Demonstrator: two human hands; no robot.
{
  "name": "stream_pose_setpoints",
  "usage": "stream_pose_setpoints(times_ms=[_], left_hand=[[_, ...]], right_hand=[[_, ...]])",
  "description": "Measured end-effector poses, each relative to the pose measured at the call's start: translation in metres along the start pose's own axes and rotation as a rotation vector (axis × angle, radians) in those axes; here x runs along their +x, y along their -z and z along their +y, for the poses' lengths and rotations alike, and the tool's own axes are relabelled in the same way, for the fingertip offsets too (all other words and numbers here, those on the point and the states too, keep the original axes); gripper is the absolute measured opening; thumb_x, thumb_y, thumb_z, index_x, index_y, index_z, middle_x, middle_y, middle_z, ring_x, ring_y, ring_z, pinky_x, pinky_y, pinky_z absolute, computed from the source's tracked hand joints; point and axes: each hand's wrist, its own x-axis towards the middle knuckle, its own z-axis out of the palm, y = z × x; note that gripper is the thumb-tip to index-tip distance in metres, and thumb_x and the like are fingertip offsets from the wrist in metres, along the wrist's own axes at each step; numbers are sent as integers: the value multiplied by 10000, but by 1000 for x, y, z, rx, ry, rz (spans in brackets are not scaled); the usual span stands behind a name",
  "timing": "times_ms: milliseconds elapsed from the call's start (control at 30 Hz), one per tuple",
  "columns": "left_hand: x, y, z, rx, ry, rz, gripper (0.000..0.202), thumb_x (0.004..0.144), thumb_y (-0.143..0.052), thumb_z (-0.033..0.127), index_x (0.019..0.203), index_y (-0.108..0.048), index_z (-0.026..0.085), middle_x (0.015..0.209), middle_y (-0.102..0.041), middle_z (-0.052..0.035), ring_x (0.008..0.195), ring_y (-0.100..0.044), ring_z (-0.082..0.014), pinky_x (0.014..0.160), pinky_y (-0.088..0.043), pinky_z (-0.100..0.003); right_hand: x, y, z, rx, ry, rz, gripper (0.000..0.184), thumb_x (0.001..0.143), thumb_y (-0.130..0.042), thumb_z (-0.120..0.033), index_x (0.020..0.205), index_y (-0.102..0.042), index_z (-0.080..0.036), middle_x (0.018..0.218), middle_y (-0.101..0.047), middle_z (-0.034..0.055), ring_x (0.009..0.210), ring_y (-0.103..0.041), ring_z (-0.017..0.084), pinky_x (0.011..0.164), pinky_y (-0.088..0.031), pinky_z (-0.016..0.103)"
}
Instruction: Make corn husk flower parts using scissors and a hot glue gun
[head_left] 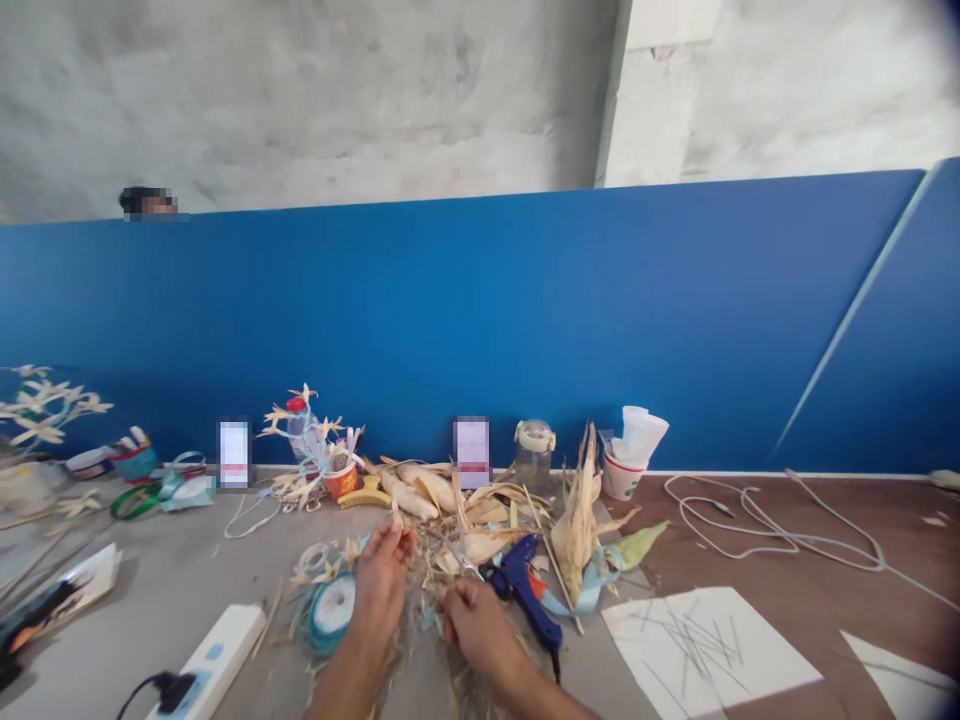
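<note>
My left hand (384,572) is raised over the worktable, thumb and fingers pinched on a small pale strip of corn husk (397,511). Beside its wrist lies a roll of blue ribbon (332,612) on a white core. My right hand (471,612) is closed just to the right, its fingers curled; what they hold, if anything, is too small to make out. A blue glue gun (529,590) lies right of that hand. Beyond both hands spreads a pile of dried corn husks (420,490), with scraps around it.
A white power strip (217,660) lies front left. Along the blue partition (480,320) stand a phone (472,452), a jar (534,458), a paper cup (624,475) and a husk-flower branch (304,445). Paper with thin sticks (705,645) and a white cable (780,540) are right.
</note>
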Motion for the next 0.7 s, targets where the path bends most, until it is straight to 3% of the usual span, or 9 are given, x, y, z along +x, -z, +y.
stream_pose_setpoints(times_ms=[100,200,300,400,533,633,700], left_hand=[[-3,-5,2,12,-49,-3,286,535,-839,221,708,-611,197,639,-669,37,633,-633,-119,643,-486,-217],[-9,-12,2,96,-7,-41,314,510,-863,256,703,-625,192,715,-709,4,690,-649,-142,618,-475,-221],[-18,-21,0,97,54,-88,377,464,-886,297,693,-610,180,810,-733,-39,789,-669,-176,674,-490,-243],[-26,-27,1,99,73,-174,381,498,-876,311,720,-605,162,781,-721,-45,703,-660,-160,655,-498,-251],[-31,-29,5,88,59,-238,346,558,-851,297,701,-573,147,633,-643,20,412,-468,-39,435,-372,-168],[-35,-29,9,25,143,-298,329,607,-826,286,685,-538,147,597,-591,48,352,-313,9,405,-309,-150],[-38,-29,9,-2,209,-359,320,631,-811,267,684,-518,151,588,-568,58,350,-266,18,420,-309,-150]], right_hand=[[3,2,-1,145,41,53,213,781,-456,-271,589,-514,-198,402,-425,-65,388,-350,95,451,-287,212],[3,-1,-1,195,96,74,220,751,-464,-313,566,-492,-198,402,-418,-65,392,-321,88,456,-280,219],[2,-7,2,189,111,52,257,733,-497,-348,521,-464,-205,395,-412,-63,393,-319,87,463,-281,224],[-3,-12,4,194,69,-11,261,737,-511,-362,527,-468,-212,388,-427,-62,369,-303,88,444,-262,229],[-6,-5,-2,227,95,-113,274,687,-587,-360,483,-493,-202,404,-436,-60,381,-324,77,436,-237,227],[1,16,-11,422,34,-148,216,633,-644,-377,563,-562,-190,418,-474,-62,350,-318,70,408,-205,225],[8,32,-18,621,99,4,218,633,-665,-379,648,-604,-170,468,-496,-65,371,-300,52,414,-188,211]])
